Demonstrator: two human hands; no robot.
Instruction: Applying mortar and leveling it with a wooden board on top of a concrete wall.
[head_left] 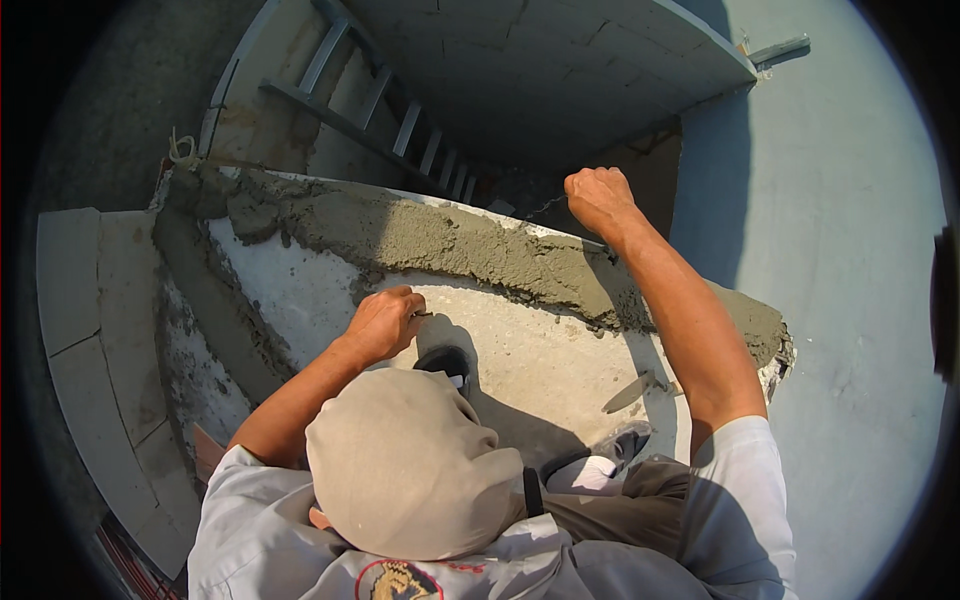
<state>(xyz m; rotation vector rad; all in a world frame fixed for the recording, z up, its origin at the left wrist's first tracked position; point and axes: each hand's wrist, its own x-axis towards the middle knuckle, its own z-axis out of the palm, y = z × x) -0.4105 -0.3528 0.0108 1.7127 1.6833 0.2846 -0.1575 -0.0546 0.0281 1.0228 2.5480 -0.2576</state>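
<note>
My right hand [600, 197] is closed in a fist beyond the far edge of the wall top. A thin, cord-like strand [546, 206] shows just left of its fingers; what the fist holds is unclear. Nearer to me, my left hand [383, 322] has its fingers pinched together, and a small dark bit shows at the fingertips. Between the hands runs a thick, rough band of grey mortar [450, 243] along the far edge. A second strip of mortar [215, 290] goes down the left side. A small pointed trowel [630, 394] lies near my feet.
Beyond the edge is a deep shaft with a metal ladder [365, 130] leaning in it and a block wall [560, 60] behind. Pale blocks [105, 330] border the left. A smooth grey surface [850, 330] lies at right. A beige cap [410, 465] covers the lower middle.
</note>
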